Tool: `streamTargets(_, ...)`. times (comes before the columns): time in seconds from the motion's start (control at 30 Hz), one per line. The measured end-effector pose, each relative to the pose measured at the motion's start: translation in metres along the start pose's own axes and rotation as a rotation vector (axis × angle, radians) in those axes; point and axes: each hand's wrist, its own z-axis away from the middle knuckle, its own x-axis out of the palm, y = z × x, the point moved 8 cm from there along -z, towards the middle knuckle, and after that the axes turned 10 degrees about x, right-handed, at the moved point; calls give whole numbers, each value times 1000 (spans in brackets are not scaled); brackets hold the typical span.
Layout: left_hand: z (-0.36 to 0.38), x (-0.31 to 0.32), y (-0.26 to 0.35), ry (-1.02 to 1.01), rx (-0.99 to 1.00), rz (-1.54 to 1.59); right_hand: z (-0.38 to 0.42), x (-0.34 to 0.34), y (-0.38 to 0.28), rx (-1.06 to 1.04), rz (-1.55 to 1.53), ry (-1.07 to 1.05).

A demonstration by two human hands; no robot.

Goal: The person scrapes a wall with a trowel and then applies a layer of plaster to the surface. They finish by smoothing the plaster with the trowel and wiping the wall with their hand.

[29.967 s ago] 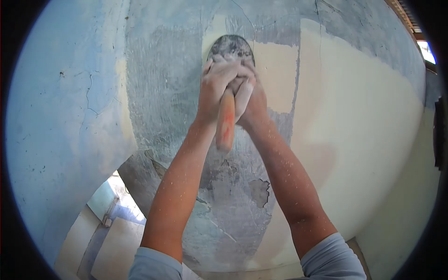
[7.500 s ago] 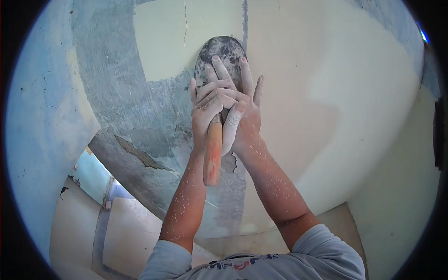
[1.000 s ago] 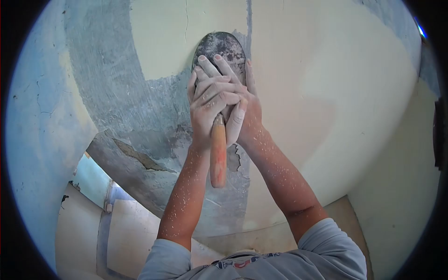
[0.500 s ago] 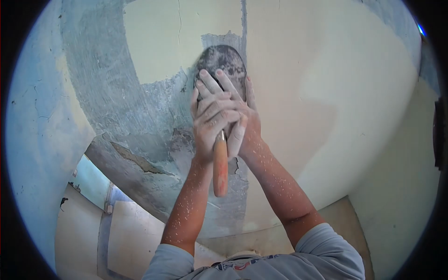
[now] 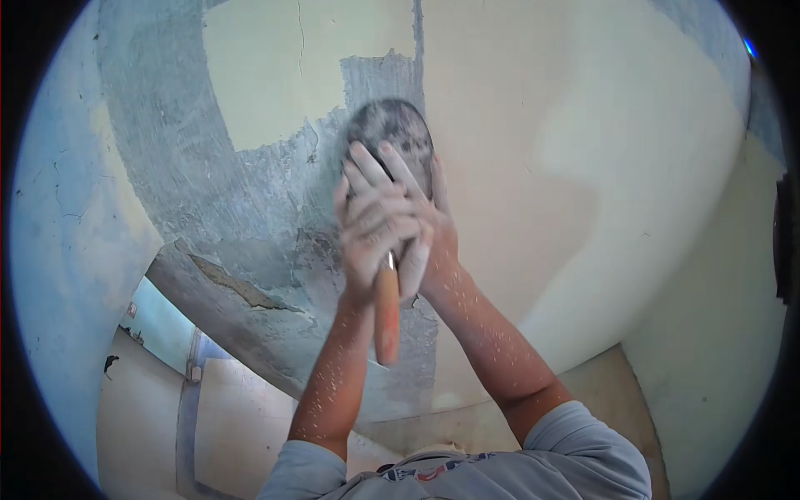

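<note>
A trowel (image 5: 387, 321) with a short wooden handle, a metal neck and a dark, rounded, smeared blade is held up against the wall (image 5: 275, 192). My left hand (image 5: 363, 254) and my right hand (image 5: 440, 237) overlap on it. Several fingers press flat on the blade, while others fold across each other over its lower part. Between my wrists the handle points down. White dust coats my fingers, and pale flecks dot both forearms. Where my hands cross, part of the blade and the neck are hidden.
A grey scraped strip with a cream patch (image 5: 267, 75) lies left of the blade. Smooth cream wall surface (image 5: 492, 125) spreads to the right. Lower left, a cracked, peeling edge (image 5: 237, 287) runs above a lower wall section. A dark object (image 5: 782, 242) hangs at the far right.
Both hands and the trowel have moved slightly downward along the wall. The view has shifted a little, so the wall patches sit farther left. The grip looks the same.
</note>
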Motion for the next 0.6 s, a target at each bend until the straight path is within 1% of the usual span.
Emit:
streamTargets(0.03,10,3,2,22,-28,27,11,7,3,25,14,-38)
streamTargets(0.1,9,2,1,29,-18,30,12,14,9,36,29,-82)
streamTargets(0.17,-16,1,-2,-18,57,-23,-13,-2,5,-7,46,12)
streamTargets(0.2,-31,2,-3,-37,87,-39,-26,-15,3,-32,-75,41)
streamTargets(0.27,-45,3,-4,-50,112,-60,-38,-19,2,-69,-31,93)
streamTargets(0.3,-45,2,-4,-54,113,-66,-36,-18,2,-62,-30,64)
streamTargets(0.37,-21,6,0,-37,64,-38,-16,-13,4,-24,3,6)
streamTargets(0.43,17,14,1,110,-97,149,15,2,11,6,58,-19)
streamTargets(0.47,25,17,0,159,-130,210,20,5,15,9,79,-44)
streamTargets(0.5,21,17,2,164,-112,210,16,1,13,-6,95,-38)
streamTargets(0.57,-16,15,10,-35,101,-26,-8,-11,16,-15,58,-7)
streamTargets(0.6,-31,19,12,-85,148,-71,-22,-14,20,-27,-97,25)
